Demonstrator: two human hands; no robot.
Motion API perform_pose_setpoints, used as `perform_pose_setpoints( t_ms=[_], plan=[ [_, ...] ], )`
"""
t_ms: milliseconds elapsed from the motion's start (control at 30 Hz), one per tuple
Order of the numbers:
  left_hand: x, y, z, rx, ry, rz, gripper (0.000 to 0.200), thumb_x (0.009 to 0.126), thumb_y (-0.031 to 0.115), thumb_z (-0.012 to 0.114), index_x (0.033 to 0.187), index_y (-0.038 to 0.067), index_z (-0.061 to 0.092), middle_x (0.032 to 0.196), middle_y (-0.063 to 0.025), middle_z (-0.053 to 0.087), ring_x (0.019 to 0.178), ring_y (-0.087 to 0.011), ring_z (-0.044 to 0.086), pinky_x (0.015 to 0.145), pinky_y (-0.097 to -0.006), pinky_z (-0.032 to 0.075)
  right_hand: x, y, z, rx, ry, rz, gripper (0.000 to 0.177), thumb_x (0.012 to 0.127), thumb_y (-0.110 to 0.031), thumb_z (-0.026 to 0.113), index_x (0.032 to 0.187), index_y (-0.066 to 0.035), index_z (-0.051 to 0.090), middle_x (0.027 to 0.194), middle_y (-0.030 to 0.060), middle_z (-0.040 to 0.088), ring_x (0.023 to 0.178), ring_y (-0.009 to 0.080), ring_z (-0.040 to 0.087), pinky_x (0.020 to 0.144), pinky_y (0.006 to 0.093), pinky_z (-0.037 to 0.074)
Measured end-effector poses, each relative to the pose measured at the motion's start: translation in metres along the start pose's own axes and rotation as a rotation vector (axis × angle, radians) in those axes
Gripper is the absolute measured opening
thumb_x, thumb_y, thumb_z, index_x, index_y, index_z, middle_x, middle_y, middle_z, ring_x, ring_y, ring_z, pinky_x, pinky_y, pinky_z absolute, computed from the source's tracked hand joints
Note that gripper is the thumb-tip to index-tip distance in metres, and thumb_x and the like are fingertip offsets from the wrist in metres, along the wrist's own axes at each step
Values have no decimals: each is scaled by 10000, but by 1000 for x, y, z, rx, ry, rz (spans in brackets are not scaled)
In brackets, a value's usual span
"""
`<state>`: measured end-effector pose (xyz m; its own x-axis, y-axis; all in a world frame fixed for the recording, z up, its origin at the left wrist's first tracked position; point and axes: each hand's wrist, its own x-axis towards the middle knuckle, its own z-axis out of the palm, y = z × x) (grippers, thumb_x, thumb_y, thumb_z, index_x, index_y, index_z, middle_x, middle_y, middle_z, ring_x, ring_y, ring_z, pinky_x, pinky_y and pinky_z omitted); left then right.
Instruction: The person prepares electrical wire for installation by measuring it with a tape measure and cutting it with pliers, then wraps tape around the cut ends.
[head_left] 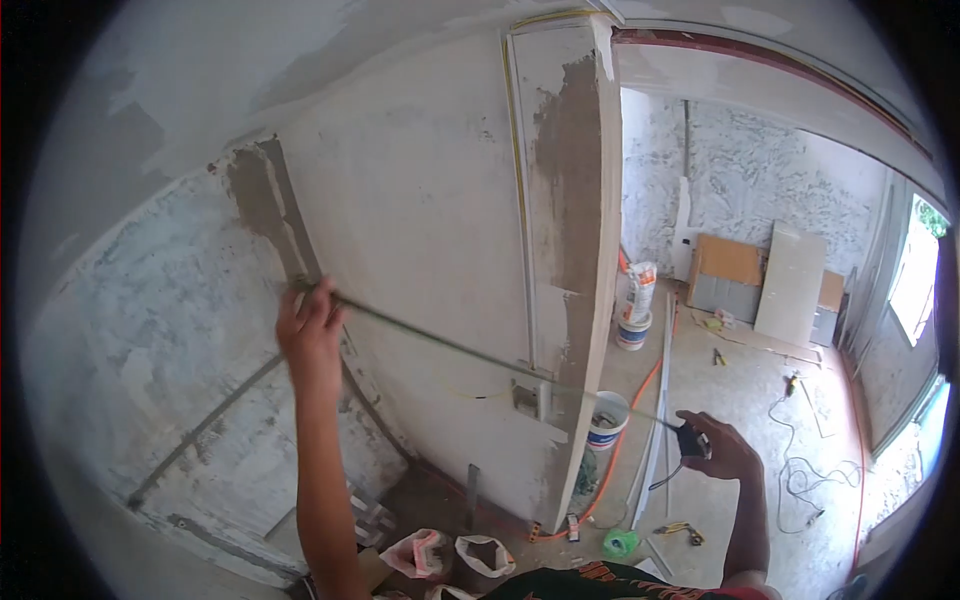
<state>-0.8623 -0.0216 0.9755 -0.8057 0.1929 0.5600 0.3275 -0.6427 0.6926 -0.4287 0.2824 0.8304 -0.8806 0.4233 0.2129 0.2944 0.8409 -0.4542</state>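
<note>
Here, the tape measure [693,440] case is enclosed by the right grip [722,448], whose fingers are curled shut around it. Its blade is stretched leftward and pinched against the plastered wall [420,200] by the closed left grip [310,335]. Between them, a white bucket [607,418] is seen on the floor [720,385]; its contents cannot be told.

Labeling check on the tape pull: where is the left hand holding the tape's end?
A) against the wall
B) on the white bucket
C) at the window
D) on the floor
A: the left hand holds the end of the tape measure against the wall, while the right hand grips its case.
</note>
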Motion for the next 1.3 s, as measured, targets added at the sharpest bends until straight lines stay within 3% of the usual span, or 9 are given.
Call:
perform_pose_setpoints(
  t_ms=[67,300,533,733,933,967,1100,1200,1300],
  plan=[
    [21,-32,28,-27,-195,-83,461,880,105,629,1266,4,397,1128,-105,623,993,-164,579,809,-294,488,-9,-5,-19,35,110,0,659,658,-140,788,1254,-79,513,1032,123,559,881,305,609,680,367,520],
    [36,-37,183,-317,-262,-68,456,849,-4,633,1225,-32,376,1037,-184,646,895,-187,635,787,-314,539,-35,-20,-75,-276,544,150,560,640,-29,733,1156,-74,521,1075,137,538,932,353,596,765,424,493],
    [35,-31,239,-245,-567,87,381,805,-12,677,1127,-45,477,888,-138,681,790,-160,659,660,-258,545,-66,-26,-74,-210,567,298,568,650,-53,734,1171,-53,507,1063,151,578,965,346,601,778,425,490],
    [27,-31,266,-52,-763,203,315,836,115,689,1076,-35,551,904,-129,685,833,-166,664,694,-288,536,-79,-3,-40,32,529,303,568,658,-63,717,1191,-45,521,990,99,570,843,238,591,629,337,518],
    [84,-22,288,499,-428,1133,363,871,281,622,1110,10,592,1058,-151,649,990,-316,601,884,-425,464,-92,36,33,394,616,395,728,701,-93,699,1331,-59,334,1013,145,565,803,201,601,566,318,547],
    [91,-17,292,572,-439,1141,387,861,257,622,1153,8,572,1172,-169,586,1109,-338,522,956,-440,408,-99,60,55,468,622,389,775,698,-109,711,1346,-67,288,1021,150,563,809,201,600,605,331,554],
    [106,-11,312,746,-94,1425,282,884,233,611,1097,48,625,1110,-135,624,1012,-320,587,917,-418,448,-115,91,123,572,598,535,732,725,-132,720,1310,-64,285,1025,174,592,776,203,614,591,324,535],
    [107,-13,319,849,-126,1415,534,859,277,627,1283,-11,476,1287,-201,463,1178,-371,442,937,-446,399,-129,105,172,863,596,769,611,747,-110,688,1234,-38,326,862,160,630,661,208,640,568,326,528],
    [99,-15,329,819,47,1476,431,840,217,653,1213,27,550,1209,-152,529,1101,-314,518,886,-413,414,-158,150,248,588,526,764,532,761,-65,661,1182,-42,337,833,147,632,661,187,625,562,323,524]
  ],
)
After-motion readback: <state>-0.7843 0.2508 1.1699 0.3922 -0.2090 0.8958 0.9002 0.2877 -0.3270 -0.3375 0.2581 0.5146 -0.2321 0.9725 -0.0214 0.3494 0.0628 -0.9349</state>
